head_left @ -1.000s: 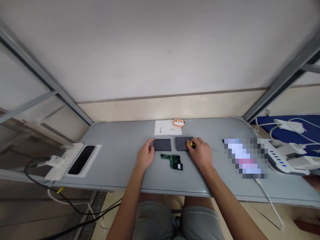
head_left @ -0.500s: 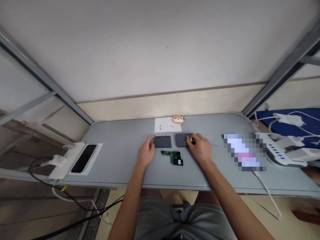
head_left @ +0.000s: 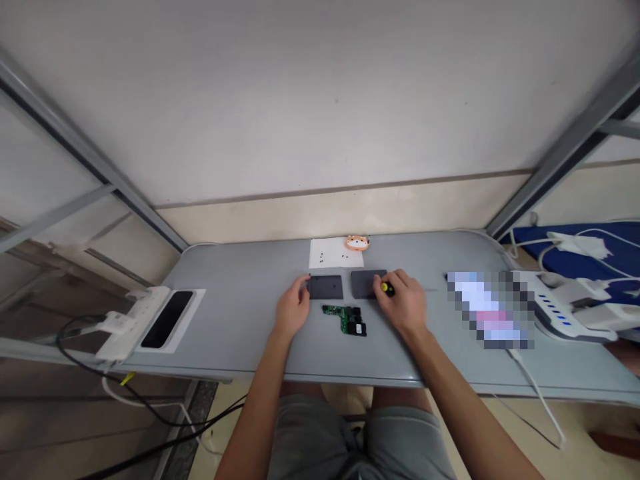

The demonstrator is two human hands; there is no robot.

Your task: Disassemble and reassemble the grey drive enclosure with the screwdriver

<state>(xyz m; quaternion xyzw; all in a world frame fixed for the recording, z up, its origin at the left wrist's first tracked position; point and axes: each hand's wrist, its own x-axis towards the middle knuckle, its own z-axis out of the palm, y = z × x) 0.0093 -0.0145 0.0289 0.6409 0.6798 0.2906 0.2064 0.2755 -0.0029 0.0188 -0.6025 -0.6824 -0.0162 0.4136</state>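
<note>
Desk [head_left: 240, 293] with blurred screen [head_left: 485, 310] at three o'clock, paper [head_left: 331, 248] at twelve, phone [head_left: 168, 319] at nine.
Right hand [head_left: 405, 303], closed round the screwdriver [head_left: 387, 289], partly hides right case [head_left: 363, 285]; left hand [head_left: 293, 307], half-open, fingertips at left case [head_left: 326, 287]; screwdriver's shaft points toward three.

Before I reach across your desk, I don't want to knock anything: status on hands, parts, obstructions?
Left hand at outer edge of left dark plate. Right hand gripping yellow-and-black tool beside right dark plate. Possible obstruction: green circuit board between the hands.
</note>
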